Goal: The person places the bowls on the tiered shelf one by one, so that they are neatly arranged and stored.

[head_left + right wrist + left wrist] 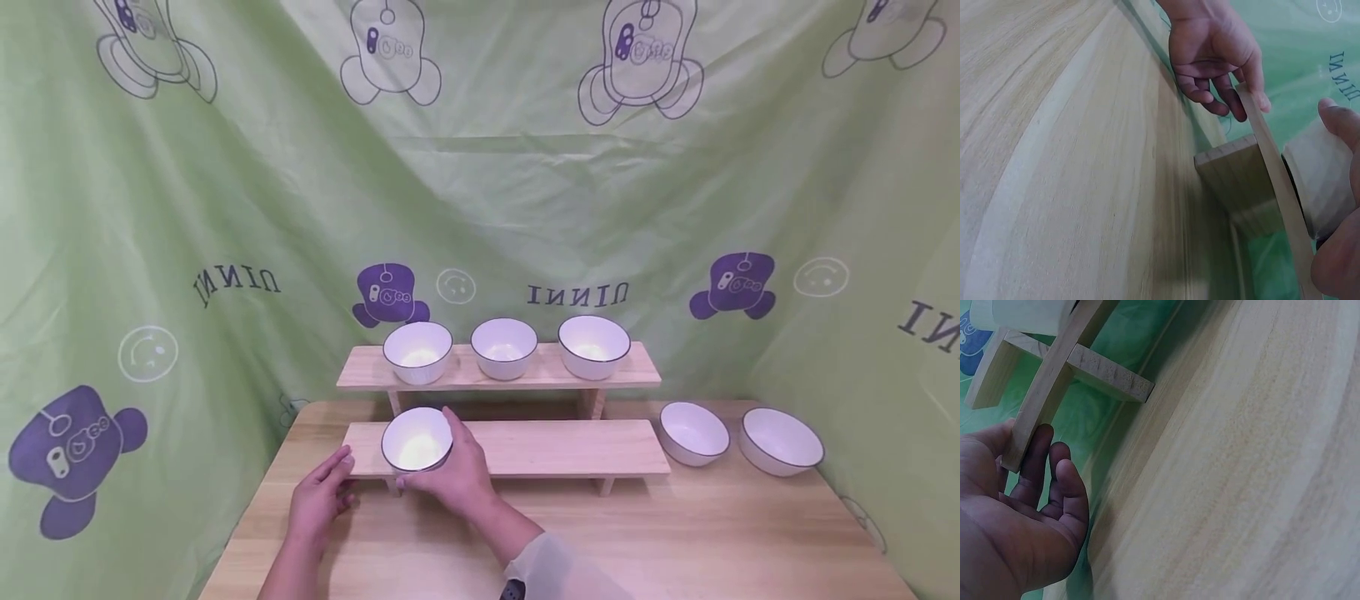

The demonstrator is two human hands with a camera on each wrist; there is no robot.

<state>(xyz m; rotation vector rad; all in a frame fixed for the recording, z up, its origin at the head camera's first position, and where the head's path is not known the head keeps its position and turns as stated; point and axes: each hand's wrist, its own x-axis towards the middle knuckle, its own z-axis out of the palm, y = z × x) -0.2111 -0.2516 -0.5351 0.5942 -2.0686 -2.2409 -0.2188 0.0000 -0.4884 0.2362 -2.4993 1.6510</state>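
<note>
My right hand grips a white bowl with a dark rim, thumb and fingers on opposite sides of it. That bowl is upright on the left part of the lower wooden shelf; in the right wrist view, the bowl's base is at the board. At the shelf's left end, my left hand pinches the board, thumb above and fingers below. The left wrist view shows this hand around the end of the board, its other fingers curled beneath.
Behind, a higher wooden shelf bears three white bowls: left, middle and right. Two more bowls, one nearer and one farther right, stand on the wooden table. A green patterned cloth surrounds the table.
</note>
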